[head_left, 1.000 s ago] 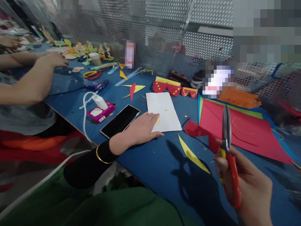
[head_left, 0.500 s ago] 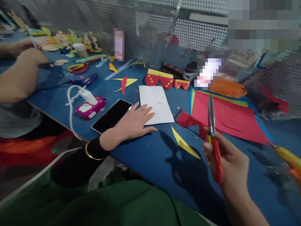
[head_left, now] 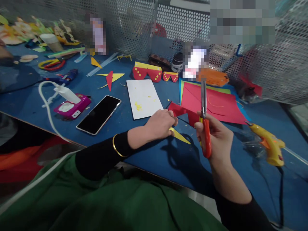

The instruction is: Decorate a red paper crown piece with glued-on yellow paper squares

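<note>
Firstly: yellow paper sliver (head_left: 181, 136), on blue table (head_left: 149, 157); presumably light, easily creased, best pinched along edges. Left hand (head_left: 161, 124) curled at one end, pinch unclear. Scissors (head_left: 204, 110): gripped upright, right hand (head_left: 218, 138).

Left hand (head_left: 160, 123) slid off white paper (head_left: 141, 91), curled at end of yellow piece (head_left: 181, 136). Glue gun (head_left: 270, 142) came fully into view. Other person's arm (head_left: 4, 55) mostly slipped out.

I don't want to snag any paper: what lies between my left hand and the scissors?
In the head view, a yellow paper piece lies there, with a red paper piece on its far side.
</note>
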{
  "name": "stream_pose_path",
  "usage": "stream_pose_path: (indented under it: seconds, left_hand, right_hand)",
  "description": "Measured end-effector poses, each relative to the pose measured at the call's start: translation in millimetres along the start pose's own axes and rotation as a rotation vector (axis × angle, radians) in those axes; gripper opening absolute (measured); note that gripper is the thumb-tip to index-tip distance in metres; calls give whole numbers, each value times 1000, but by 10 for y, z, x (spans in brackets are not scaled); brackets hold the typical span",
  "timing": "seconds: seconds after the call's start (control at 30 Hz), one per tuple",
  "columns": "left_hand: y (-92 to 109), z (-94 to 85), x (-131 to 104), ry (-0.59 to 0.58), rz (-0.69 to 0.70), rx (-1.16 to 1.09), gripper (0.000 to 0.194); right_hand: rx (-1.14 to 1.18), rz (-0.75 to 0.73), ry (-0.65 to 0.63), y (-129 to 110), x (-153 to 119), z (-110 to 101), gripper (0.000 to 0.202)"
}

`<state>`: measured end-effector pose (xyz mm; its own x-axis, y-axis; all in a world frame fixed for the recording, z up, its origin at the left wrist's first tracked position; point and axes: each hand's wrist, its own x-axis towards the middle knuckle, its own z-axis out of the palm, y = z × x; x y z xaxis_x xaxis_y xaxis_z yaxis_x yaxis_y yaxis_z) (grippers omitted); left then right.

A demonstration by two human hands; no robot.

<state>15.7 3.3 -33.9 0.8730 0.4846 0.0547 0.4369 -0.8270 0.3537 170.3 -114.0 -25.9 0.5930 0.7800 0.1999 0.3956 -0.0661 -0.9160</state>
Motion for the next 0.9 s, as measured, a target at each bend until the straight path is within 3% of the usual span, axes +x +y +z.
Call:
stream_pose_path:
  seconds: [0.23, 0.37, 0.47, 0.6, 0.77, 0.9]
  left_hand:
    - [-67, -31, 27, -52, 15, -82, 10]
    - [18, -150, 7, -40, -88, -244, 8]
    - [41, -250, 36, 88, -152, -559, 11]
    - [30, -295, 73, 251, -263, -1164, 6]
    - [50, -244, 10, 207, -523, -1638, 15]
    - [103, -250, -44, 178, -568, -1696, 7]
  right_hand:
    - [63, -47, -5, 1, 36, 8, 39]
    - [166, -22, 52, 10, 50, -1, 40]
    - [277, -79, 159, -24, 60, -11, 37]
    - [314, -171, 243, -72, 65, 9, 35]
    - [322, -108, 157, -60, 59, 107, 40]
    - [335, -49, 32, -153, 140, 195, 43]
